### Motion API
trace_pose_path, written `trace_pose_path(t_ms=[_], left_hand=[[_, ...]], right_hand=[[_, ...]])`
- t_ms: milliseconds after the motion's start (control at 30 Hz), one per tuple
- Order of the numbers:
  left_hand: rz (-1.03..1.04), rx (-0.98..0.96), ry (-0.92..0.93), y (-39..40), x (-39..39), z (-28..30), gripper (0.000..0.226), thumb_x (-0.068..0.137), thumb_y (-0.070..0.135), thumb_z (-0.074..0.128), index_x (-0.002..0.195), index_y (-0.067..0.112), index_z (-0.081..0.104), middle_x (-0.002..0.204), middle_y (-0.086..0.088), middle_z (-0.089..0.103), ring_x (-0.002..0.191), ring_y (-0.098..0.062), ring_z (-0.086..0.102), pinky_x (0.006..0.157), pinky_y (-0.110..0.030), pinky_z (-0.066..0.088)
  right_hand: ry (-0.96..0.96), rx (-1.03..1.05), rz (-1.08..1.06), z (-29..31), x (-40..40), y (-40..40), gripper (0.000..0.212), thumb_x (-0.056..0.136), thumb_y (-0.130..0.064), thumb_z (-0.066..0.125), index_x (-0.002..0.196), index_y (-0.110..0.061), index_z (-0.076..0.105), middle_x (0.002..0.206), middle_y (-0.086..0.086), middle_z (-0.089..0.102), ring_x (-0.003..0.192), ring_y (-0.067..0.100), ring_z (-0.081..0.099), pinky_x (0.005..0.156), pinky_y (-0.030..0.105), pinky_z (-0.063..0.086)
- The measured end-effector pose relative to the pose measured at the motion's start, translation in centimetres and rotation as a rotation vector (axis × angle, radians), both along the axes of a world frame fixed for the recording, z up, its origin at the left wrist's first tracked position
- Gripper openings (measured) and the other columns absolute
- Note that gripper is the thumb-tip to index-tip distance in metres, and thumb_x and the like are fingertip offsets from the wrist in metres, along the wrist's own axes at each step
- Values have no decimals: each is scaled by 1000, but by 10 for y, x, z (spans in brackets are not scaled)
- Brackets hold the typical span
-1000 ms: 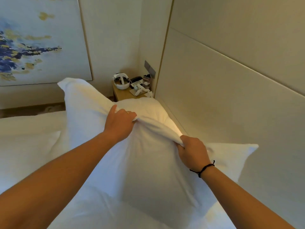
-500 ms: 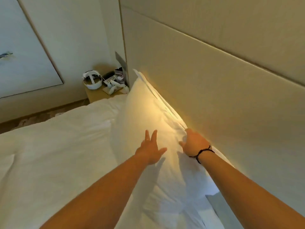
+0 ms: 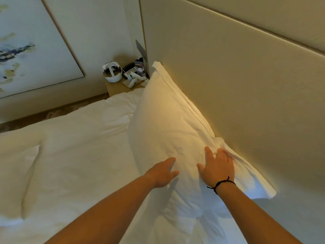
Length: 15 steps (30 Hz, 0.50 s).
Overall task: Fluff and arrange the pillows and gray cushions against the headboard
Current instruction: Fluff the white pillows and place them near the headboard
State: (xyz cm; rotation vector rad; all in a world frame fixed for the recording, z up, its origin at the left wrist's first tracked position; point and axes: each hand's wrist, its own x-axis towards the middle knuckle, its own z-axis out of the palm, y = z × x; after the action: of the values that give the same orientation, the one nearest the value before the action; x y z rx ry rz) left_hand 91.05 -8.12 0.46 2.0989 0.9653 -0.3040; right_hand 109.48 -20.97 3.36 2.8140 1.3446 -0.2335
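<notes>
Fingers [image 3: 210, 154] of the right hand [image 3: 218, 167] lie straight and spread, pressing flat on the white pillow [image 3: 168, 124] near its top edge at about 5 o'clock of the view. Left hand [image 3: 162, 172] sits just beside it at 6 o'clock, fingers straight and close together, touching the pillow's front face. Neither hand pinches any fabric.

That pillow stands tilted, leaning back against the beige headboard [image 3: 237, 81], its far corner poking up at 12 o'clock. It rests on the bed [image 3: 73, 147], white duvet spreading off to 9 o'clock. Beyond, at 11 o'clock, a nightstand [image 3: 114, 88] carries a white headset [image 3: 112, 72].

Looks like the patting and settling step for this pillow. Next move likely calls for smoothing the crumpled near corner; no gray cushions in view yet.
</notes>
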Motion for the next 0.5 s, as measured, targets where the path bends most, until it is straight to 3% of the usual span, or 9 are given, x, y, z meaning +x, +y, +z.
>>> trace_pose_path(t_ms=[100,167,300,367,433,500], left_hand=[[137,-30,13,8,-41,6,59,94,58,49,145,29,41,147,-1,48,129,-22,50,108,-37,39],[298,-51,-9,13,-76,12,49,94,55,52,133,25,55,133,-1,59,117,-19,58,102,-35,45],[502,-31,-35,18,-157,20,26,93,41,53,101,22,70,105,3,67,97,-17,61,88,-32,48],[573,-29,-40,19,-204,18,21,89,29,51,71,24,60,79,0,60,75,-19,53,74,-33,45],[662,-23,-30,19,-254,16,18,86,22,48,68,22,52,75,-2,53,71,-19,45,69,-33,42],[766,-1,-29,18,-305,11,21,88,21,47,69,14,54,77,-6,58,70,-21,49,69,-32,44]], right_hand=[[22,24,36,5,-26,14,66,87,-57,52,142,-25,35,150,24,30,138,38,29,111,46,30],[70,49,108,7,-52,27,62,88,-55,54,140,-24,40,152,20,30,138,34,32,111,43,31],[489,20,316,6,-126,57,52,91,-50,57,137,-28,45,147,-1,39,116,17,55,99,30,43],[576,-37,440,3,-170,69,48,92,-50,56,135,-32,47,143,-5,43,115,13,55,98,27,44],[577,-71,537,-1,-217,81,44,93,-50,54,133,-34,47,139,-6,48,115,12,55,97,28,45],[573,-90,602,-3,-265,93,41,93,-48,53,132,-34,48,133,-7,52,113,10,56,96,27,46]])
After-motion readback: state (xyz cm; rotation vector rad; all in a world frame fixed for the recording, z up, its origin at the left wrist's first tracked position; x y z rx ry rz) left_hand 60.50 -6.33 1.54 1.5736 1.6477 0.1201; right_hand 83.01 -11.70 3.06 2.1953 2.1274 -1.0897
